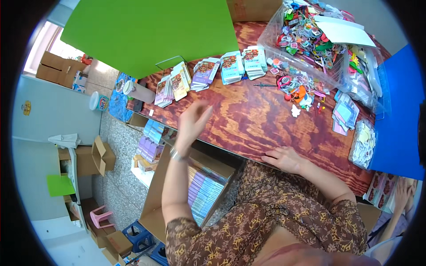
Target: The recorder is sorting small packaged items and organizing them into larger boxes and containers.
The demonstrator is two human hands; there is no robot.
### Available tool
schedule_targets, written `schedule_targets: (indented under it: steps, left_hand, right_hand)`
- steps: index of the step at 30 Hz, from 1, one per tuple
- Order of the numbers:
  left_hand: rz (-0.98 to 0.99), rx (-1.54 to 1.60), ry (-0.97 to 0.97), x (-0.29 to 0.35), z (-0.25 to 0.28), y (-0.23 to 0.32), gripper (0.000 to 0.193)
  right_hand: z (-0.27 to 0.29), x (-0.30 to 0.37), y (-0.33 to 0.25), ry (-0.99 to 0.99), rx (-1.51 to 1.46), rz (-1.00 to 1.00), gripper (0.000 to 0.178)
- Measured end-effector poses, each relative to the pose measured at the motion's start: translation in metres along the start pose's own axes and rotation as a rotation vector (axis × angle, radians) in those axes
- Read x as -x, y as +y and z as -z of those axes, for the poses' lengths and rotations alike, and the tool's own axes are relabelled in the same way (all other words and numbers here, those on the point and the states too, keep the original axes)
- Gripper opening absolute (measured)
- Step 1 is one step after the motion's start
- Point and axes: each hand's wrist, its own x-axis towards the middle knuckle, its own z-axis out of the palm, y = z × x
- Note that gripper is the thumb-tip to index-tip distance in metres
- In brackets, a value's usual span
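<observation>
My left hand [194, 122] is raised over the left part of the wood-patterned table [239, 124], slightly smeared, with thumb and fingers apart and nothing visible in them. Closest to it are fanned stacks of printed cards: a pink stack [164, 92], a yellow stack [180, 82] and a purple stack [205, 74]. Farther right in that row are a light blue stack [231, 68] and a pale green stack [254, 63]. My right hand [286, 159] lies flat on the table's front edge, fingers stretched out and holding nothing.
Colourful trinkets fill a clear bin [306, 64] at the back right; more lie in a pile [301, 91] before it. Nearby are loose cards [345, 113] and a bag of white pieces [364, 144]. An open carton [155, 195] holds packs below. Another person's hand [403, 193] shows far right.
</observation>
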Motion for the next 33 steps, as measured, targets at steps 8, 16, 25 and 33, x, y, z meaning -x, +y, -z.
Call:
schedule_targets:
  steps: [8, 16, 25, 33]
  left_hand:
    - [0.106, -0.361, 0.076, -0.208, -0.199, 0.004, 0.058]
    - [0.270, -0.650, -0.104, -0.231, -0.237, 0.006, 0.066]
    - [0.355, -0.636, 0.262, -0.209, -0.254, 0.045, 0.068]
    - [0.435, -0.405, 0.253, -0.217, -0.253, 0.031, 0.068]
  right_hand:
    - [-0.002, 0.045, -0.004, 0.177, -0.015, -0.091, 0.042]
    - [-0.010, 0.077, -0.003, 0.239, -0.148, -0.232, 0.039]
    - [-0.005, 0.089, 0.006, 0.260, -0.175, -0.272, 0.043]
    - [-0.003, 0.098, -0.008, 0.284, -0.100, -0.330, 0.042]
